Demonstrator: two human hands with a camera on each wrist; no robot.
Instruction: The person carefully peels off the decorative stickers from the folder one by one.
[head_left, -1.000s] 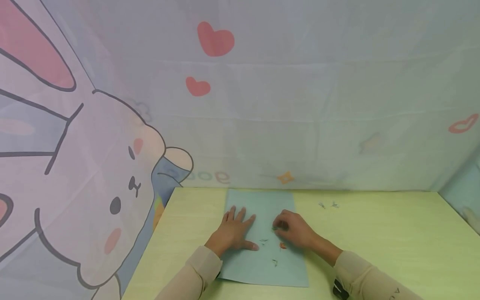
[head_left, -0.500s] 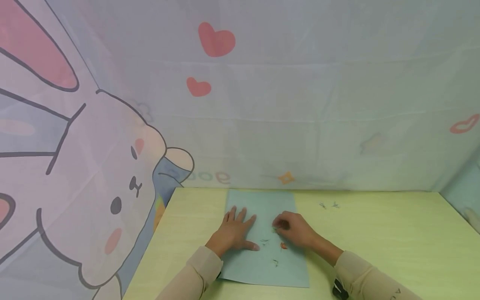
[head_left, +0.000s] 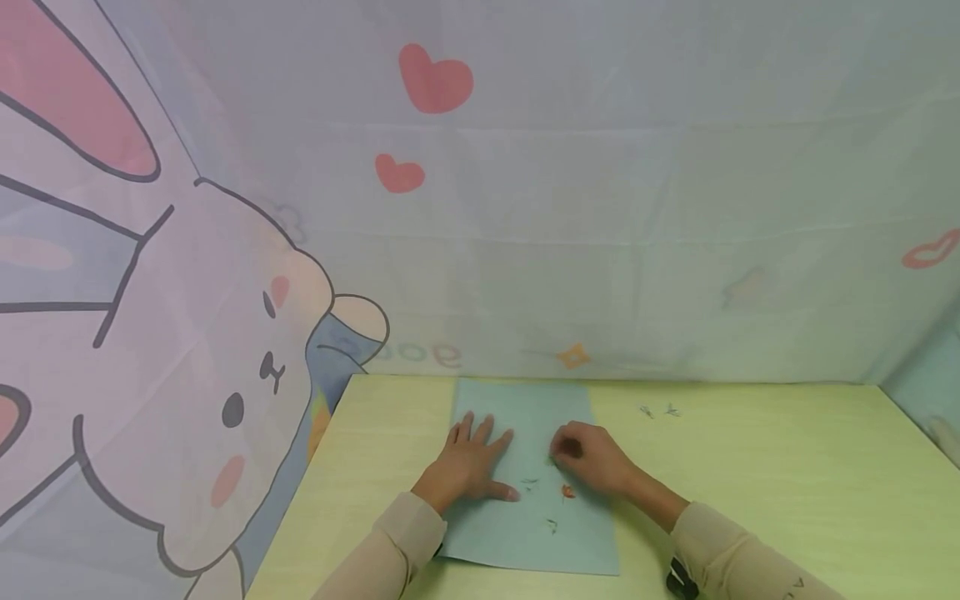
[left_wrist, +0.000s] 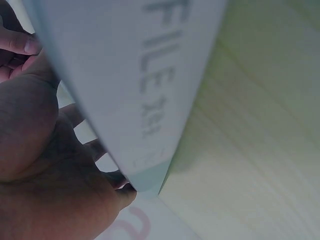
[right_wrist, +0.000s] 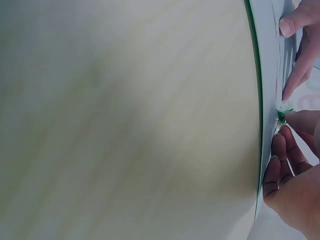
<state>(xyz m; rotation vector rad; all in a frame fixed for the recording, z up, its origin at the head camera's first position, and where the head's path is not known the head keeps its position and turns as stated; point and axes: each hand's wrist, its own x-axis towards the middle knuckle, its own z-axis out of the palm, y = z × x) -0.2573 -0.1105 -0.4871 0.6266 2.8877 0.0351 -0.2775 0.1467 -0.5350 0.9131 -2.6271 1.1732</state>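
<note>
A light blue file box (head_left: 525,402) lies flat on the table, its spine lettered FILE in the left wrist view. My left hand (head_left: 465,467) rests on its top with fingers spread. Over the box's right half, my right hand (head_left: 592,458) pinches a small green leafy piece (right_wrist: 283,115) between thumb and fingertips, low against the surface. Whether that piece is a sticker or a sprig, I cannot tell. Nearby on the box lie an orange piece (head_left: 567,492), a thin dark sprig-like piece (head_left: 530,483) and a small green one (head_left: 552,526).
Two small pale pieces (head_left: 660,411) lie on the yellow-green table (head_left: 765,475) to the right of the box. Behind the table hangs a printed cloth (head_left: 570,192) with hearts and a rabbit.
My right hand has shifted very slightly to the right, its fingers still pinched at the box's surface. The left hand stays in place.
</note>
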